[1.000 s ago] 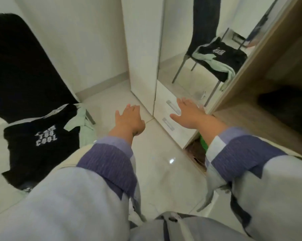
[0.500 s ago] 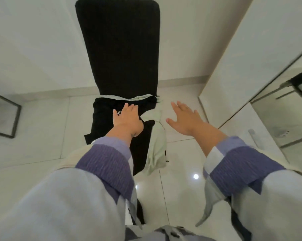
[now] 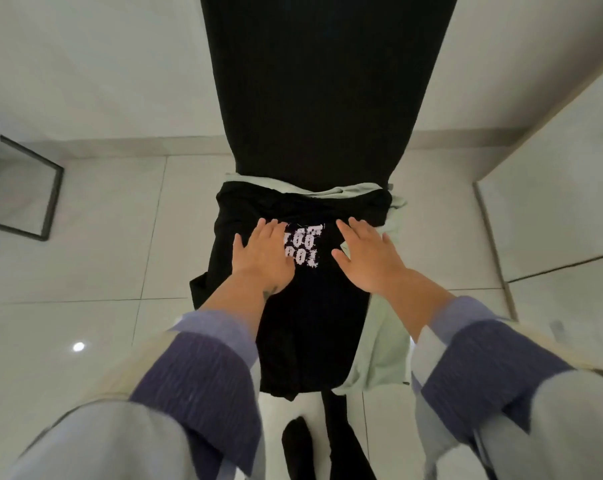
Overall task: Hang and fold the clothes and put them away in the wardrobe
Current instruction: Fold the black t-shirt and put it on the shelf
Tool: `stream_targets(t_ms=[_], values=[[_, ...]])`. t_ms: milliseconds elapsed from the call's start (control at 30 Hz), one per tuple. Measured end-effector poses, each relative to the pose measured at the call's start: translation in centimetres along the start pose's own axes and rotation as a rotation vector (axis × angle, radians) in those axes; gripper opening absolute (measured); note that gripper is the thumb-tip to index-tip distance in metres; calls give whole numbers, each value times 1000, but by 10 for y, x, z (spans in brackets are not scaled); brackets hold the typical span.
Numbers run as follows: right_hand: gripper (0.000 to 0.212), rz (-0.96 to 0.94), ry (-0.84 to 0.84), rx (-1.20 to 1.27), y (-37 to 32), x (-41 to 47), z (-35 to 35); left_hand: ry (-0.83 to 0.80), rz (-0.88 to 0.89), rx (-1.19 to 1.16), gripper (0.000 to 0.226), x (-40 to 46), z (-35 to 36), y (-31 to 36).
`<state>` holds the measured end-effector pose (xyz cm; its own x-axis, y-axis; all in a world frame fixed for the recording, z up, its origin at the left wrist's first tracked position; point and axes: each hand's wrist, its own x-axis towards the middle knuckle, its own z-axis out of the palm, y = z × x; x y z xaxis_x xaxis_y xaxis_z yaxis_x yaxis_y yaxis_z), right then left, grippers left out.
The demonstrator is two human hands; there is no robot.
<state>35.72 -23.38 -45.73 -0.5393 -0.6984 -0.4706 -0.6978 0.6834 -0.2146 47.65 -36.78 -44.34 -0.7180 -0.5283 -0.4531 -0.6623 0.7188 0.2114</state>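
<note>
Black shirt point(image 3: 303, 327) under both open hands

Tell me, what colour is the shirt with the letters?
Black shirt with white letters, head view.

The left hand point(image 3: 263, 259) covers the start of the white lettering on the black T-shirt point(image 3: 307, 327), so the print cannot be read whole. The chair point(image 3: 328, 81) back runs off the top edge. The pale green garment point(image 3: 379, 348) lies mostly under the shirt. Both sleeves blur at the bottom edge.
</note>
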Motion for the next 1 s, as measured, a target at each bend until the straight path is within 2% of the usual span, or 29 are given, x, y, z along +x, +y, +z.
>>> stream_targets(t_ms=[133,267,467,633,733,833,1000], values=[[59,-50,62,-98,8,67,26,37,12,39,69,65,26,-14],[57,-108,150,-144,16,113,49,203,38,50,65,119,51,-28],[57,-112,488,-106,33,140,67,448,48,166,50,156,67,-41],[42,-122,585,-109,34,145,56,429,-14,326,39,160,58,-37],[34,-117,601,-119,35,135,49,443,-17,329,30,146,51,-38],[27,-145,543,-128,35,118,37,475,25,329,26,125,34,-42],[32,-71,537,146,18,68,0,476,107,274,25,74,-4,-41]])
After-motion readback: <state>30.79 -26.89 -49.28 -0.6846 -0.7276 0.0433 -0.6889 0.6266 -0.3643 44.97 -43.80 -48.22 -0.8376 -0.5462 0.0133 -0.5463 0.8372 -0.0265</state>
